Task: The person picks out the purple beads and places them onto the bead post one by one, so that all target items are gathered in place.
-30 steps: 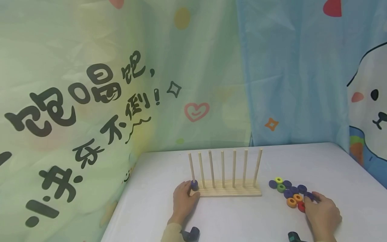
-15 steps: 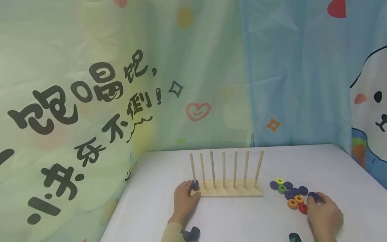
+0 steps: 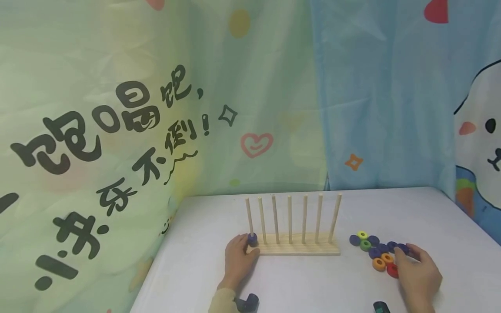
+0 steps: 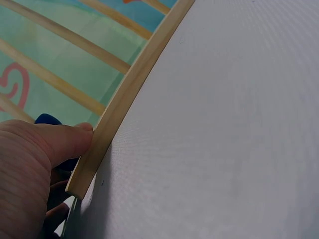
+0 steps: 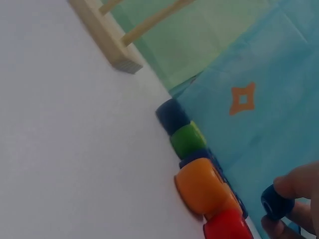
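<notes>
My left hand [image 3: 238, 261] grips the left end of a wooden peg rack [image 3: 293, 248], its thumb [image 4: 75, 138] on the front edge of the base. Several upright pegs stand in a row on it. Around the foot of the leftmost peg sits a dark blue bead [image 3: 252, 239]; fingers partly hide it in the left wrist view. At the right, my right hand [image 3: 419, 271] pinches another dark blue bead [image 5: 275, 202] between thumb and fingers, held off the table in the right wrist view. Beside that hand lie a red bead [image 5: 228, 226] and two orange beads [image 3: 378, 264].
Several more dark blue beads [image 3: 354, 240], a green bead [image 3: 365, 245] and a yellow bead [image 3: 362, 235] lie clustered right of the rack on the white table [image 3: 305, 282]. Patterned curtains [image 3: 375, 108] hang behind the table.
The dark blue bead in my right hand has shifted slightly up and left, over the edge of the cluster. My left hand keeps its hold on the rack; the view has swung a little.
</notes>
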### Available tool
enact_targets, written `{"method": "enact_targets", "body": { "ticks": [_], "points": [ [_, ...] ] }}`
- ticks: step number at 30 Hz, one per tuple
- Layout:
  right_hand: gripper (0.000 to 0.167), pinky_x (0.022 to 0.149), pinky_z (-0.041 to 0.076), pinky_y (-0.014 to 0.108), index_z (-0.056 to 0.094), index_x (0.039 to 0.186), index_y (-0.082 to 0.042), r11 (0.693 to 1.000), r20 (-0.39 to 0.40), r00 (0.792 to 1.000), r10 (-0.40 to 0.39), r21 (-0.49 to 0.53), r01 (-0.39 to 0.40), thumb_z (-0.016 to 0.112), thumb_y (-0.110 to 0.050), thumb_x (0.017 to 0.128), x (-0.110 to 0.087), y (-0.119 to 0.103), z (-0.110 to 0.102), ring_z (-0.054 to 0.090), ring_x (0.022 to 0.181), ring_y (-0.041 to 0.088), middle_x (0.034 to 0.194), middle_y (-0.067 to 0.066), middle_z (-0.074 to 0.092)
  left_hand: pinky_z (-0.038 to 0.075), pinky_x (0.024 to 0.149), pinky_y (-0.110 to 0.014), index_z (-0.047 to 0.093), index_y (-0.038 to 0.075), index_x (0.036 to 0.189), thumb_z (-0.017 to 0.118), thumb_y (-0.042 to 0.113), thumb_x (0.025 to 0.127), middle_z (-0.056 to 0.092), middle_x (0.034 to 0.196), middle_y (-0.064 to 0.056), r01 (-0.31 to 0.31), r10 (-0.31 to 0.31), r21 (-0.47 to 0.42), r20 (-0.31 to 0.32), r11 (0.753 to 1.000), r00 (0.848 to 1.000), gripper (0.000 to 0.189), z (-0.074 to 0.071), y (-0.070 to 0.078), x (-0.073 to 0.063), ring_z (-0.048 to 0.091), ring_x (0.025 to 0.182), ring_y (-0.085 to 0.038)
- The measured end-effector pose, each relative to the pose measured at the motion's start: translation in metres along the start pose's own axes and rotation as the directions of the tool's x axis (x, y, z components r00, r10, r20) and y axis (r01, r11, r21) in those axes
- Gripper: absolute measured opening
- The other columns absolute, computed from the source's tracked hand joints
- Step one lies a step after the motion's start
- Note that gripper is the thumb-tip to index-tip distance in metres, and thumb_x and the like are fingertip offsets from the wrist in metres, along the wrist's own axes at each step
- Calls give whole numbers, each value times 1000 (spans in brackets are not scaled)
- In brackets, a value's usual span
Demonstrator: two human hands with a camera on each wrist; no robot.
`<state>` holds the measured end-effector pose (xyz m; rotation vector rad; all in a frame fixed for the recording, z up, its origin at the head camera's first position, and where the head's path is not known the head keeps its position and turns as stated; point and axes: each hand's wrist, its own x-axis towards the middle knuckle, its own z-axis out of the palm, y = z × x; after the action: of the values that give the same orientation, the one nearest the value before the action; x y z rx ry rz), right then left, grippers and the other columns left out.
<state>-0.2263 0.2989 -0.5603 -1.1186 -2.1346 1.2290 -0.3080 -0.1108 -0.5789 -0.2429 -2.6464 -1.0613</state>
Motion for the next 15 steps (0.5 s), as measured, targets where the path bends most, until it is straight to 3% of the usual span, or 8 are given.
{"method": "enact_targets", "body": {
  "ticks": [3,7,11,13,15],
  "points": [
    [53,100,46,56,45,143,-3,1000,9,1000,22,21,-22,52,-27,96,-3,-2,-2,51,123,44,142,24,48,31,112,-53,65,7,125,75,24,81,64,126,-9,0,0,2,2,1000,1000,47,1,0,0,51,126,-33],
    [55,100,43,57,43,144,-4,998,38,998,54,25,-55,53,-30,97,-6,-5,-2,51,120,44,142,25,48,31,113,-53,65,7,125,75,24,81,64,126,-9,2,-2,4,2,1000,1000,48,2,-1,1,50,127,-33],
    [55,78,48,38,44,145,-6,998,56,997,54,9,-55,53,-32,97,-7,-8,1,54,110,41,141,25,49,31,112,-52,65,6,125,76,25,81,64,126,-10,-3,3,9,-1,1000,1000,49,2,-2,1,50,127,-33],
    [54,66,42,27,46,143,-7,1000,58,998,28,0,-28,54,-33,97,-8,-8,1,55,100,35,139,24,52,32,112,-53,65,6,124,76,25,81,64,126,-10,-8,8,8,-4,1000,1000,48,2,-2,1,51,127,-33],
    [54,63,36,23,48,142,-7,1000,61,998,4,-5,-4,55,-35,96,-9,-9,1,54,93,29,136,23,54,32,112,-53,65,6,124,76,25,81,64,126,-11,-12,12,1,-6,1000,1000,48,0,-1,1,51,126,-34]
  ]
}}
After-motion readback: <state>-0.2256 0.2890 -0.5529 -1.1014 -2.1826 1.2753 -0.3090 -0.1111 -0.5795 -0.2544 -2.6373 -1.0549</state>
